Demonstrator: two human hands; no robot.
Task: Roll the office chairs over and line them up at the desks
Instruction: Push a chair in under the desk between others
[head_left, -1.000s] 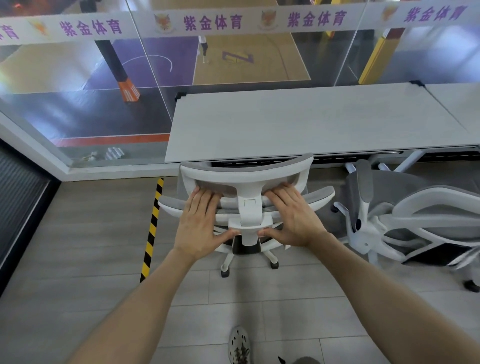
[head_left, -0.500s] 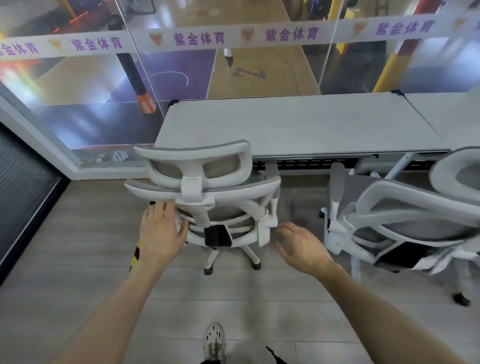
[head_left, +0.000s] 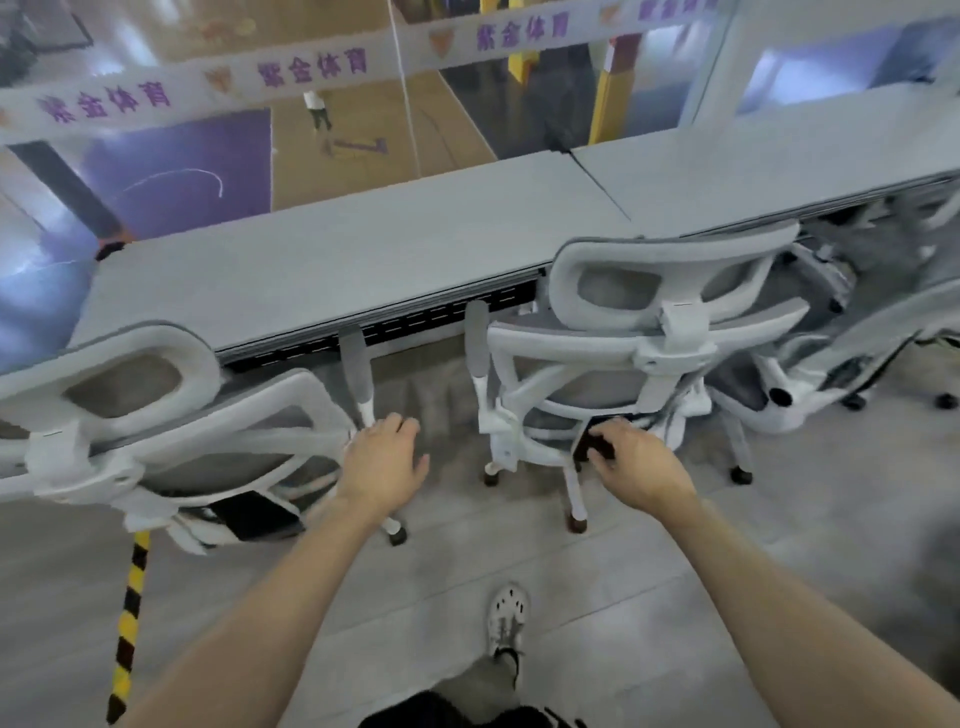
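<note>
With your left hand (head_left: 384, 462) loose beside the left chair (head_left: 197, 358) and your right hand (head_left: 636, 465) gripping the middle chair (head_left: 670, 322), both at the surface (head_left: 363, 260), one skewed push risked clashing their armrests.

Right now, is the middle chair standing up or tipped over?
Standing up. The middle chair rests on its wheels, backrest upright, facing the desk; the right hand grips its lower back.

floor (head_left: 779, 545): grey wood-look planks
desks: left desk (head_left: 363, 260) and right desk (head_left: 753, 161), butted end to end
chairs on casters: left chair (head_left: 171, 415) and middle chair (head_left: 649, 338) at left desk; right chair (head_left: 831, 374) by right desk, blurred
hazard tape (head_left: 130, 623): yellow-black strip, under left chair
shoe (head_left: 506, 618): white, bottom centre
</note>
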